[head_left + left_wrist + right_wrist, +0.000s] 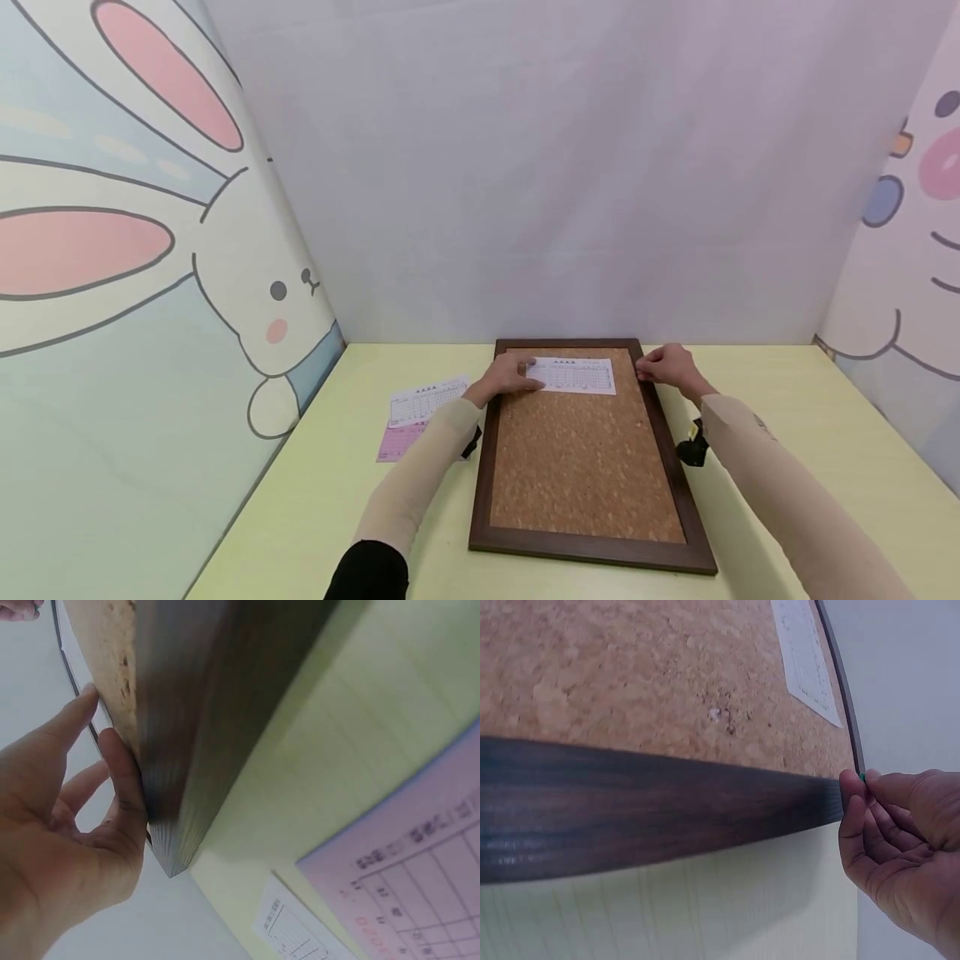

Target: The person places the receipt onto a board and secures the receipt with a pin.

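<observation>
A cork board (581, 450) in a dark wooden frame (480, 475) lies flat on the yellow-green table (810, 433). A white printed slip (577, 375) lies on the cork at the far end. My left hand (528, 377) presses the slip's left end with straight fingers. In the left wrist view that hand (97, 716) lies against the frame's edge (195, 750). My right hand (647, 372) sits at the frame's far right side with curled fingers. The right wrist view shows the hand (859, 784) pinching a small green pin (862, 778) beside the frame (667, 810).
Another white slip (423, 402) and a pink slip (396, 442) lie on the table left of the board; the left wrist view also shows the pink slip (405, 877). A rabbit-printed panel (150, 292) stands at the left and a plain wall (562, 167) behind.
</observation>
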`<control>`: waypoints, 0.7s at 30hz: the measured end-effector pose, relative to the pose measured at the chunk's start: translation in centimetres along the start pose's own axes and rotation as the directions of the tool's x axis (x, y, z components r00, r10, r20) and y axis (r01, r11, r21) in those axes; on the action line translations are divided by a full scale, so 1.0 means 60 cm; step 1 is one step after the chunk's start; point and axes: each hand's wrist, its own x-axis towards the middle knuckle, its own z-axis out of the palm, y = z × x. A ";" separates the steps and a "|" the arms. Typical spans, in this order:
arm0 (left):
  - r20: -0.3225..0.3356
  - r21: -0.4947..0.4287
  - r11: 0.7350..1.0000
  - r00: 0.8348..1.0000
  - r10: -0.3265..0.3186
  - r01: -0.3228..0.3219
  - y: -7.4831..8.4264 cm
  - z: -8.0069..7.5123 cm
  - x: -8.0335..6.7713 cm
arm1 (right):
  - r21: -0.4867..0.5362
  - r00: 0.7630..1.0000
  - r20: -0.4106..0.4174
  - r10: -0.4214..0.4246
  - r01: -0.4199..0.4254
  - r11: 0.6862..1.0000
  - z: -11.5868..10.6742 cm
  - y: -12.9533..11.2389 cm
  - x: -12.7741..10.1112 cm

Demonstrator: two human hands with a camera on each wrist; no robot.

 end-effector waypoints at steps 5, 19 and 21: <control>-0.027 -0.005 1.000 0.999 -0.019 0.019 0.007 0.000 -0.005 | 0.039 1.000 0.002 0.017 -0.017 0.999 0.002 -0.013 -0.004; -0.047 -0.031 0.998 0.998 -0.047 0.045 0.001 0.005 0.000 | 0.099 0.997 0.076 -0.012 0.004 0.995 0.040 -0.033 0.035; -0.043 -0.039 0.998 0.998 -0.046 0.045 0.001 0.002 -0.003 | 0.080 0.998 0.062 -0.016 0.011 0.997 0.053 -0.041 0.039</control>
